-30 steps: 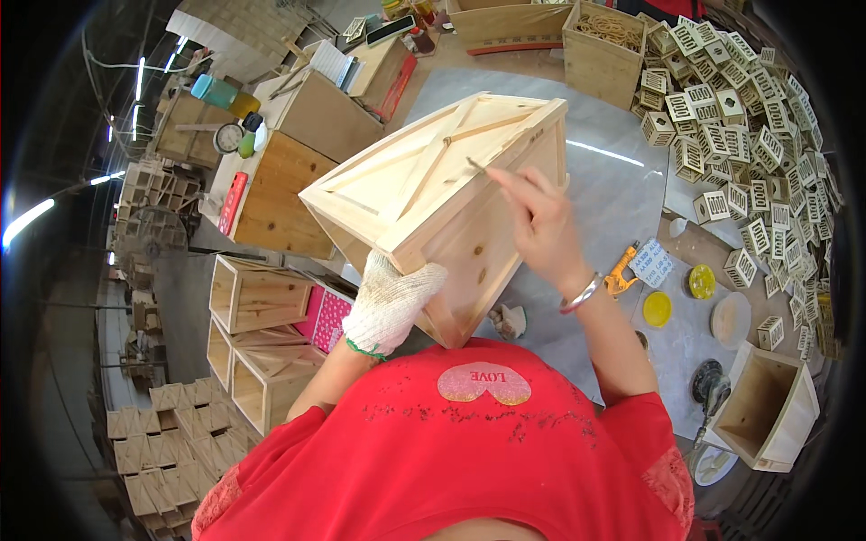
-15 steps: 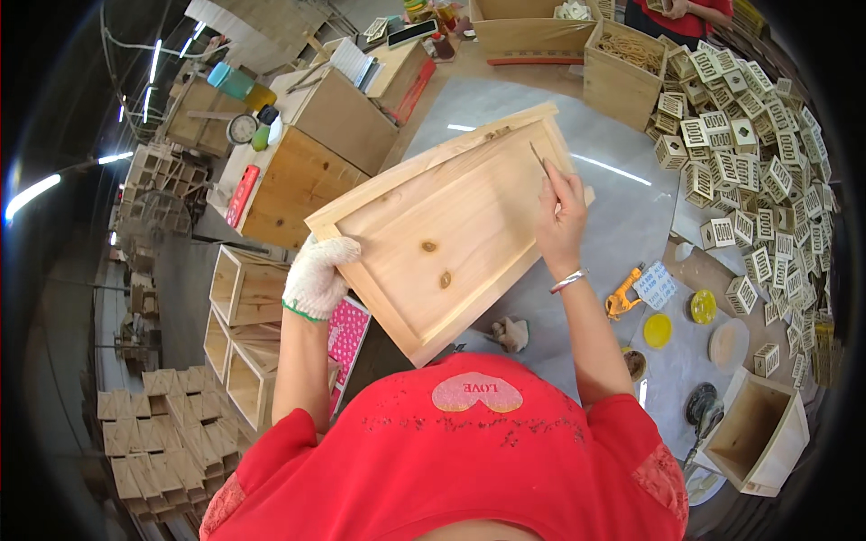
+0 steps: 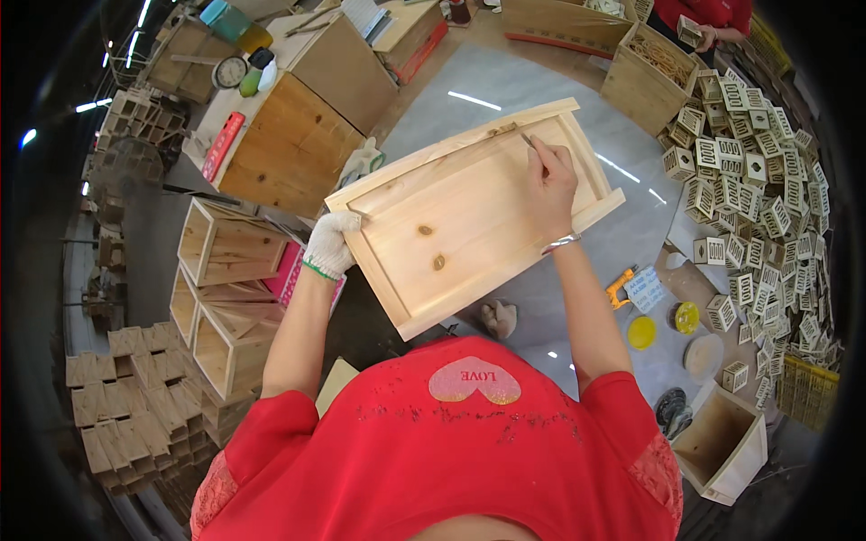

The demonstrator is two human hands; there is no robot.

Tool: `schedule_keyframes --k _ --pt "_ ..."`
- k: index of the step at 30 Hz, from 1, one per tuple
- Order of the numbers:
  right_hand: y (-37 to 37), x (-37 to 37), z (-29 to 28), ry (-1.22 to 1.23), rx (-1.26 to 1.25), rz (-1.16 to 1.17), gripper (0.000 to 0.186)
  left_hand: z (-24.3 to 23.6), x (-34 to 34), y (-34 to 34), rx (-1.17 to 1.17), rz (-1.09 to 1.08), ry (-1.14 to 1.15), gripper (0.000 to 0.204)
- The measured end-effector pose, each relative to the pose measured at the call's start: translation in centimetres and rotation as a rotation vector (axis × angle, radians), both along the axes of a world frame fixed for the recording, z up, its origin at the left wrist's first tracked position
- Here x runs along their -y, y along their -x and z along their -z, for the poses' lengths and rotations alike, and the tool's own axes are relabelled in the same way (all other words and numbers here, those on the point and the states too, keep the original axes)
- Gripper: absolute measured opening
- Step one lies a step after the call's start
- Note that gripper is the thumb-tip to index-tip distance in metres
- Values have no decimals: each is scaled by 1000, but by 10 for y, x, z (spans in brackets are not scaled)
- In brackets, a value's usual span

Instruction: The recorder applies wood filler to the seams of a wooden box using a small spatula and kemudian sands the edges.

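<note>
A shallow wooden box [image 3: 478, 207] of pale pine, with a raised rim and two dark knots in its panel, is held up tilted in front of me. My left hand [image 3: 332, 243], in a white knitted glove with a green cuff, grips its left end, thumb over the rim. My bare right hand [image 3: 552, 187] is pinched round a thin pointed tool [image 3: 525, 139], whose kind I cannot make out. Its tip is at the inner side of the far rim, beside a dark rough patch [image 3: 507, 132] in the wood.
A grey table [image 3: 469, 77] lies beyond the box. Many small slotted wooden boxes [image 3: 753, 171] are heaped at right, near yellow lids [image 3: 641, 333] and an open wooden box [image 3: 719, 442]. Wooden boxes [image 3: 230, 243] are stacked at left. Another person's hand [image 3: 708, 38] shows at far right.
The wooden box has swung slightly to the right and its near edge has risen. The tool's tip has shifted from above the panel to the far rim.
</note>
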State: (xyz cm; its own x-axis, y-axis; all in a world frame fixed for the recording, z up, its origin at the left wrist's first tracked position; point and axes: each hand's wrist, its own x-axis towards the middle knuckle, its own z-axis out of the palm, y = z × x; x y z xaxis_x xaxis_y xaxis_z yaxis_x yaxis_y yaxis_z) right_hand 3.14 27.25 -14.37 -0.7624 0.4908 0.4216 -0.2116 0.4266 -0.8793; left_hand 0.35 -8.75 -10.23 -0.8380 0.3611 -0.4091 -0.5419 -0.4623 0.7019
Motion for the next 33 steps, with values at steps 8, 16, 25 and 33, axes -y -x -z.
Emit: schedule_keyframes --k 8,16,25,33 --pt "32 12 15 -229 90 -47 21 28 4 28 44 -27 -93 61" --pt "64 15 21 -410 124 -65 22 49 8 46 68 -51 -83 57" --pt "66 10 17 -459 191 -191 22 45 8 44 84 -51 -57 57" --pt "59 8 9 -456 192 -191 21 42 6 44 82 -49 -58 58"
